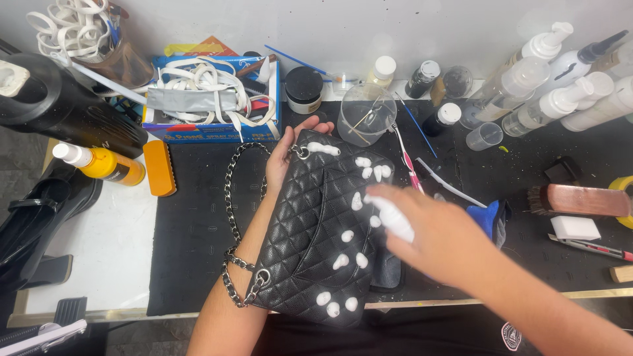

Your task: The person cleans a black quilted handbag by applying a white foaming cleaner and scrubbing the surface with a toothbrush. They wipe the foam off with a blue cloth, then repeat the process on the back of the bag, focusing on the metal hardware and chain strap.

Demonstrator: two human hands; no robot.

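A black quilted handbag (310,237) with a silver chain strap (231,198) lies tilted on the black mat, dotted with several white foam blobs (341,261). My left hand (290,148) cups the bag's upper left edge from behind, fingers curled over its top. My right hand (432,234), blurred by motion, is over the bag's right side and holds a white pump bottle (390,214) with its nozzle pointing at the bag's front.
A clear cup with sticks (366,112), a toothbrush (403,155), small jars and several spray bottles (547,92) stand at the back. A blue box of white straps (211,99), orange bottle (105,163), blue cloth (488,217), wooden brush (577,200) and white sponge (575,227) surround the black mat (191,237).
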